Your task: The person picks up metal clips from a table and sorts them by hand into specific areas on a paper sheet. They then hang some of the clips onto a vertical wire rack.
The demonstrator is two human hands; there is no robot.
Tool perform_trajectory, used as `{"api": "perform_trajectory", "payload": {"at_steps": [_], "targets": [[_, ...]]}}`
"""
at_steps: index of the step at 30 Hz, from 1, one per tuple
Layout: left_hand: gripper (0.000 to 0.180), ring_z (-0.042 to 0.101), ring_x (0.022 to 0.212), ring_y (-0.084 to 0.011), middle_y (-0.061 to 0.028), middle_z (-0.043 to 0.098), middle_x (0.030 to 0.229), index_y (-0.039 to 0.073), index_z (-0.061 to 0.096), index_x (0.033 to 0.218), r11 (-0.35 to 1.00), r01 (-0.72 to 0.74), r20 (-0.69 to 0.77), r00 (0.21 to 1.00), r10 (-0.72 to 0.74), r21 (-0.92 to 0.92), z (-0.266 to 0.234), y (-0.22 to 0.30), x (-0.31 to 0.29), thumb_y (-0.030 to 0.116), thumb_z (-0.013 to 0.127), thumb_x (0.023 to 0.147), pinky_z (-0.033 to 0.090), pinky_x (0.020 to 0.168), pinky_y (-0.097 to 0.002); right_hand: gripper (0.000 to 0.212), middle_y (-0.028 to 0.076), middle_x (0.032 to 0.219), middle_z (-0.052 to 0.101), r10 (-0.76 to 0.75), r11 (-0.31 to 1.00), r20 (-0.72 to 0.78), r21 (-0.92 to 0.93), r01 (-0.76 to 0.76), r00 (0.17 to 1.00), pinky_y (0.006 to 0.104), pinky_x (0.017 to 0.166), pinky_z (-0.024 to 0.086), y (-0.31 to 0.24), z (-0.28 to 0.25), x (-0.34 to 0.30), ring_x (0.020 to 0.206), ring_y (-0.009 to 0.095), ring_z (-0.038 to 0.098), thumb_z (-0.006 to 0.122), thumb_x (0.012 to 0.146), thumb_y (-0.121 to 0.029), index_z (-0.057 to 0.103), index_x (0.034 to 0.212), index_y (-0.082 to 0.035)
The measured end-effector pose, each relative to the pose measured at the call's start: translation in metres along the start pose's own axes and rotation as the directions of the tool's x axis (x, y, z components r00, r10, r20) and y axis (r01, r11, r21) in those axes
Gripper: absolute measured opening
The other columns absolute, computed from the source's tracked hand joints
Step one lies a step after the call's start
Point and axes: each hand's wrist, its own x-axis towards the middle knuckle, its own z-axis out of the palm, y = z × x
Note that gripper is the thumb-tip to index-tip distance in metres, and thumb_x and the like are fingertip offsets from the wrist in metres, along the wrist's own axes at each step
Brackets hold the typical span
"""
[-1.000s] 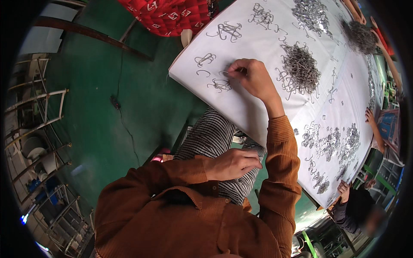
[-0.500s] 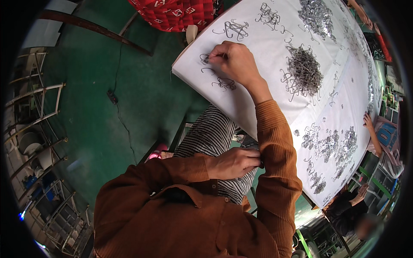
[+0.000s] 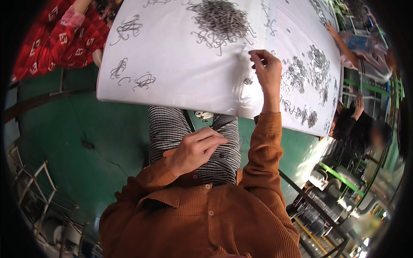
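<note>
My right hand [image 3: 267,71] is above the white-covered table [image 3: 185,81], thumb and fingertips closed in a pinch; whatever is between them is too small to make out. Just beyond its fingertips lies a large pile of bent wire hooks [image 3: 221,19]. Close below it on the cover is a small dark metal cluster [image 3: 248,81]. My left hand [image 3: 195,148] hangs over my lap, fingers curled together, and what it holds, if anything, is hidden. Small groups of hooks lie at the table's left: one far group [image 3: 129,28] and two nearer, a left one [image 3: 119,69] and a right one [image 3: 145,80].
Several heaps of small metal pieces [image 3: 318,64] spread over the table's right side. A person in red patterned clothing [image 3: 64,38] is at the far left. Others sit along the right edge, one hand [image 3: 331,29] reaching onto the table. A cable [image 3: 88,146] crosses the green floor.
My right hand has moved from the small hook groups at the left to the right, beside the large pile. My left hand has come away from my right sleeve. The view has turned right.
</note>
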Motion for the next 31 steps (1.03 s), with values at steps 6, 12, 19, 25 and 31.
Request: {"api": "perform_trajectory", "payload": {"at_steps": [6, 12, 19, 25, 31], "targets": [[0.019, 0.066, 0.076, -0.0197, -0.0059, 0.066, 0.087, 0.004, 0.070, 0.090, 0.999, -0.014, 0.012, 1.000, 0.014, 0.040, 0.005, 0.004, -0.001, -0.008, 0.069, 0.074, 0.056, 0.063, -0.0288, 0.019, 0.012, 0.080, 0.071, -0.043, 0.998, 0.040, -0.042, 0.044, 0.998, 0.0372, 0.067, 0.052, 0.002, 0.041, -0.004, 0.071, 0.028, 0.067, 0.072, 0.076, -0.024, 0.073, 0.085, -0.007], [0.022, 0.067, 0.076, -0.0182, -0.0066, 0.068, 0.088, 0.003, 0.071, 0.091, 0.997, -0.013, 0.041, 0.999, 0.010, 0.070, 0.011, 0.013, 0.000, -0.009, 0.069, 0.073, 0.055, 0.062, -0.0273, 0.018, 0.014, 0.084, 0.068, -0.132, 0.901, 0.050, -0.409, 0.141, 0.990, 0.0429, 0.067, 0.051, -0.017, 0.073, -0.001, 0.077, 0.033, 0.066, 0.069, 0.079, -0.020, 0.066, 0.084, -0.003], [0.020, 0.067, 0.076, -0.0183, -0.0073, 0.069, 0.085, 0.003, 0.072, 0.088, 0.993, -0.015, 0.018, 1.000, 0.013, 0.114, 0.015, 0.013, 0.001, -0.009, 0.069, 0.073, 0.056, 0.063, -0.0277, 0.011, 0.018, 0.087, 0.065, -0.401, 0.904, -0.047, -0.184, 0.386, 0.915, 0.0440, 0.063, 0.051, -0.004, 0.055, -0.005, 0.075, 0.034, 0.065, 0.062, 0.079, -0.002, 0.062, 0.089, 0.002], [0.019, 0.068, 0.075, -0.0196, -0.0088, 0.069, 0.084, 0.004, 0.072, 0.088, 0.989, 0.016, 0.010, 1.000, -0.018, 0.145, 0.013, 0.019, 0.002, -0.009, 0.068, 0.074, 0.055, 0.064, -0.0283, 0.018, 0.017, 0.086, 0.069, -0.111, 0.972, 0.023, 0.213, 0.103, 0.994, 0.0346, 0.058, 0.051, 0.000, 0.042, 0.000, 0.066, 0.025, 0.067, 0.068, 0.082, -0.008, 0.068, 0.098, 0.000], [0.019, 0.068, 0.075, -0.0205, -0.0102, 0.069, 0.084, 0.004, 0.072, 0.088, 0.989, 0.009, -0.001, 1.000, -0.008, 0.150, 0.015, 0.025, -0.002, -0.009, 0.068, 0.074, 0.055, 0.065, -0.0290, 0.013, 0.007, 0.083, 0.072, 0.099, 0.610, 0.362, 0.714, -0.344, 0.927, 0.0310, 0.061, 0.054, 0.006, 0.025, -0.008, 0.068, 0.025, 0.069, 0.067, 0.089, -0.017, 0.072, 0.099, -0.009]]}}
